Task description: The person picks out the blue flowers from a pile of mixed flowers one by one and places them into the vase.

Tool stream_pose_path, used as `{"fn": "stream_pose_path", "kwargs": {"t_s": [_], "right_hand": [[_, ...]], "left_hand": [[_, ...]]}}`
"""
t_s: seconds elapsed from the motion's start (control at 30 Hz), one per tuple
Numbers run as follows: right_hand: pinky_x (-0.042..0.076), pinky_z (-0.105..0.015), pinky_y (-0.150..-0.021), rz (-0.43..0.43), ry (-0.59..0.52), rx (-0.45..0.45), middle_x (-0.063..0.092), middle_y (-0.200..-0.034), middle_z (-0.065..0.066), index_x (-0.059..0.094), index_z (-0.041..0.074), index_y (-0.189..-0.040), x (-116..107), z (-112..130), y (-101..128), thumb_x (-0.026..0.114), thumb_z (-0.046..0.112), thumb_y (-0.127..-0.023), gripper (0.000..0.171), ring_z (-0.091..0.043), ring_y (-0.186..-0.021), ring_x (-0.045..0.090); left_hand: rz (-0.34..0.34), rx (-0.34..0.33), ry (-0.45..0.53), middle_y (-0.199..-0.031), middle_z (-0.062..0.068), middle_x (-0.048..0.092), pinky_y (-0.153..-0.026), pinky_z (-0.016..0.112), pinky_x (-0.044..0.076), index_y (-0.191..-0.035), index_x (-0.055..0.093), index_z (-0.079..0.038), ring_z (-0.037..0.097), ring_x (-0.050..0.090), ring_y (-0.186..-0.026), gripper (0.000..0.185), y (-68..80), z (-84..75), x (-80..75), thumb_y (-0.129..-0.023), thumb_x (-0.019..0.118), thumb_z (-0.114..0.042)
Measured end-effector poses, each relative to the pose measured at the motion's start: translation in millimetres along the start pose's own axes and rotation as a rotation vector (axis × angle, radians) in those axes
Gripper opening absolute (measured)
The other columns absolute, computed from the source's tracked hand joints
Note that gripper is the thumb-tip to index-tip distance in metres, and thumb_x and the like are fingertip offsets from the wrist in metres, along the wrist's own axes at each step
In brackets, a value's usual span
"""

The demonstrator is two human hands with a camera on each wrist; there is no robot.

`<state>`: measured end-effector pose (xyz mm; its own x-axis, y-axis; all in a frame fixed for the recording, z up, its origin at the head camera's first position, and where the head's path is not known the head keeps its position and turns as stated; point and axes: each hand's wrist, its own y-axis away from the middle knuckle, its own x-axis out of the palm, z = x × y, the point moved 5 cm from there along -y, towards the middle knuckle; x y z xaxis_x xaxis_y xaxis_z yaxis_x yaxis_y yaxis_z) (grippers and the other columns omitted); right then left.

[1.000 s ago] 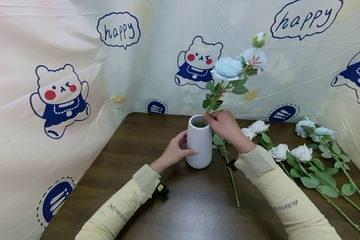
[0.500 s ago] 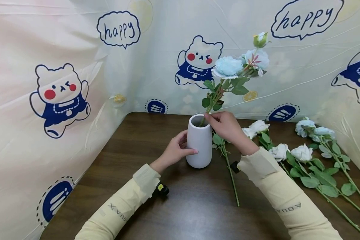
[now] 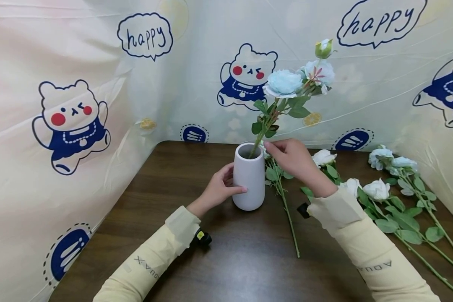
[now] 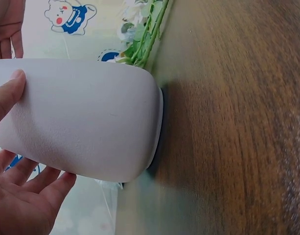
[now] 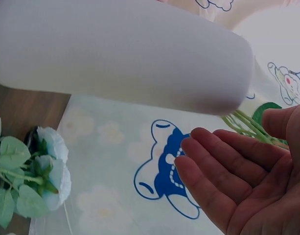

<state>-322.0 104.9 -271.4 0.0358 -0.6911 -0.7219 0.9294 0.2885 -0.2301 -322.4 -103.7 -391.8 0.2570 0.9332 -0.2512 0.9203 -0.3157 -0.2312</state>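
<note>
I see the left hand (image 3: pixel 219 187) wrapped around the side of the white vase (image 3: pixel 249 176), thumb on one side and fingers on the other, holding it upright on the table (image 3: pixel 226 260). The left wrist view shows the same grip, with the palm (image 4: pixel 17 205) against the vase wall (image 4: pixel 81 122).

The change is on the right. Half a second ago the right hand (image 3: pixel 292 159) pinched the blue flower stem at the mouth of the vase. Now it has let go and moved a little to the right, away from the rim. In the right wrist view its fingers (image 5: pixel 228 166) are almost straight and hold nothing. The stem (image 3: pixel 257 140) stands in the vase alone and leans to the right, with the blue flower (image 3: pixel 283 84) and a bud (image 3: pixel 323 48) high above.

In my judgement this stem is now placed, since it stays in the vase without support. More flowers (image 3: pixel 377 191) lie on the table to the right of the vase, and one long stem (image 3: pixel 288 222) lies just beside it, near the free right hand.
</note>
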Motion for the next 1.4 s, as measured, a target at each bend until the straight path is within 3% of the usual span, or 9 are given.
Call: {"fn": "stream_pose_path", "kwargs": {"t_s": [0.2, 0.33, 0.47, 0.63, 0.8, 1.0, 1.17, 1.3, 1.4], "right_hand": [[0.041, -0.036, -0.056, 0.005, -0.007, 0.022, 0.053, -0.063, -0.007, 0.071, 0.005, -0.116, -14, -5, 8, 0.05, 0.045, -0.1, 0.048, -0.024, -0.055, 0.047], [0.048, -0.038, -0.069, -0.003, 0.022, 0.02, 0.069, -0.089, -0.011, 0.068, 0.002, -0.12, -20, -11, 13, 0.051, 0.042, -0.101, 0.047, -0.023, -0.071, 0.057], [0.049, -0.041, -0.07, -0.01, 0.042, 0.031, 0.071, -0.098, -0.015, 0.07, 0.002, -0.117, -23, -22, 19, 0.055, 0.034, -0.1, 0.04, -0.026, -0.077, 0.06], [0.052, -0.042, -0.072, 0.026, 0.075, 0.091, 0.071, -0.105, -0.014, 0.071, 0.003, -0.115, -20, -44, 28, 0.059, 0.037, -0.097, 0.04, -0.024, -0.086, 0.065], [0.054, -0.042, -0.072, 0.061, 0.112, 0.14, 0.071, -0.099, -0.014, 0.071, -0.001, -0.113, -13, -69, 31, 0.065, 0.032, -0.094, 0.038, -0.025, -0.082, 0.065], [0.055, -0.043, -0.074, 0.126, 0.138, 0.168, 0.069, -0.107, -0.018, 0.071, -0.003, -0.111, 3, -93, 31, 0.069, 0.028, -0.091, 0.036, -0.03, -0.091, 0.066], [0.055, -0.045, -0.073, 0.184, 0.134, 0.217, 0.069, -0.104, -0.019, 0.071, -0.004, -0.108, 17, -108, 32, 0.071, 0.023, -0.089, 0.033, -0.03, -0.088, 0.066], [0.054, -0.04, -0.065, 0.215, 0.126, 0.254, 0.07, -0.094, -0.016, 0.072, -0.005, -0.105, 27, -114, 34, 0.073, 0.021, -0.087, 0.031, -0.024, -0.075, 0.065], [0.049, -0.033, -0.055, 0.232, 0.13, 0.266, 0.07, -0.079, -0.008, 0.075, -0.001, -0.094, 35, -117, 35, 0.074, 0.021, -0.086, 0.023, -0.016, -0.061, 0.057]], "left_hand": [[-0.003, 0.009, -0.005, -0.136, 0.01, 0.054, -0.1, 0.043, 0.045, -0.142, 0.045, -0.012, 0.026, 0.054, -0.122, 0.073, -1.5, -0.3, -1.4, -0.078, 0.083, -0.011], [-0.003, 0.004, -0.01, -0.137, 0.01, 0.053, -0.1, 0.044, 0.044, -0.142, 0.045, -0.012, 0.027, 0.053, -0.123, 0.073, -0.6, -0.4, -2.4, -0.079, 0.082, -0.01], [-0.007, -0.003, -0.016, -0.137, 0.011, 0.053, -0.101, 0.045, 0.044, -0.142, 0.045, -0.012, 0.027, 0.053, -0.124, 0.073, 0.0, 0.8, -3.1, -0.079, 0.082, -0.011], [-0.004, -0.005, -0.018, -0.137, 0.01, 0.053, -0.101, 0.045, 0.044, -0.142, 0.045, -0.012, 0.027, 0.053, -0.123, 0.073, 0.8, 1.1, -2.6, -0.079, 0.082, -0.011], [-0.008, -0.019, -0.02, -0.137, 0.008, 0.053, -0.101, 0.045, 0.044, -0.142, 0.045, -0.014, 0.026, 0.053, -0.124, 0.073, 0.7, 1.8, -2.6, -0.079, 0.082, -0.013], [-0.006, -0.032, -0.024, -0.138, 0.009, 0.052, -0.102, 0.045, 0.043, -0.143, 0.044, -0.013, 0.026, 0.052, -0.125, 0.074, 0.6, 2.2, -2.7, -0.08, 0.082, -0.015], [0.013, -0.032, -0.015, -0.14, 0.012, 0.05, -0.103, 0.046, 0.041, -0.144, 0.042, -0.012, 0.028, 0.05, -0.126, 0.075, -0.2, 1.7, -1.1, -0.081, 0.081, -0.014], [0.028, -0.055, -0.005, -0.143, 0.014, 0.048, -0.104, 0.046, 0.04, -0.146, 0.039, -0.009, 0.03, 0.048, -0.128, 0.076, 1.6, -5.2, 0.4, -0.082, 0.08, -0.011], [0.029, -0.053, -0.008, -0.143, 0.015, 0.047, -0.104, 0.046, 0.04, -0.146, 0.039, -0.009, 0.03, 0.048, -0.128, 0.076, 0.8, -6.0, 1.1, -0.082, 0.079, -0.01]]}}
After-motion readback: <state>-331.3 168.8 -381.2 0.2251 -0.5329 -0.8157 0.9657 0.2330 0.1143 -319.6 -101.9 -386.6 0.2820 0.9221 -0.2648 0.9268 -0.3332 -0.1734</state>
